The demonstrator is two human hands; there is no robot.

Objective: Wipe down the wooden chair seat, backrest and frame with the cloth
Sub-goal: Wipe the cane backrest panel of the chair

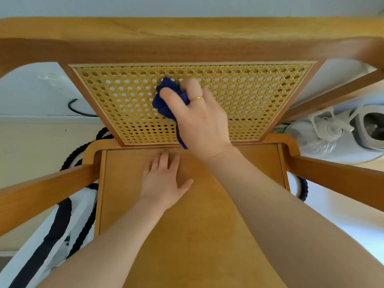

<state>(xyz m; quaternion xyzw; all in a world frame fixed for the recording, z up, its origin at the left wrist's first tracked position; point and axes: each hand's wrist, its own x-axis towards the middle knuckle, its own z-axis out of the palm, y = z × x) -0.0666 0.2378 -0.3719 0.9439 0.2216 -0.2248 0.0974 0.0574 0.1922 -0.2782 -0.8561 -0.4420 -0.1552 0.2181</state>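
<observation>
I look straight down on a wooden chair. Its woven cane backrest (pixel 249 96) fills the upper middle, under a wide wooden top rail (pixel 187 40). The flat wooden seat (pixel 207 225) lies below it. My right hand (pixel 201 119) grips a bunched dark blue cloth (pixel 164 98) and presses it against the cane backrest, left of centre; a tail of cloth hangs beneath the palm. My left hand (pixel 164 179) rests flat on the back part of the seat, fingers spread and holding nothing.
Wooden armrests run out on the left (pixel 41 194) and right (pixel 336 173). A white sneaker (pixel 332 134) sits on the floor at the right. A white bag with dark rope handles (pixel 52 235) lies at the left. A black cable (pixel 76 109) shows behind the backrest.
</observation>
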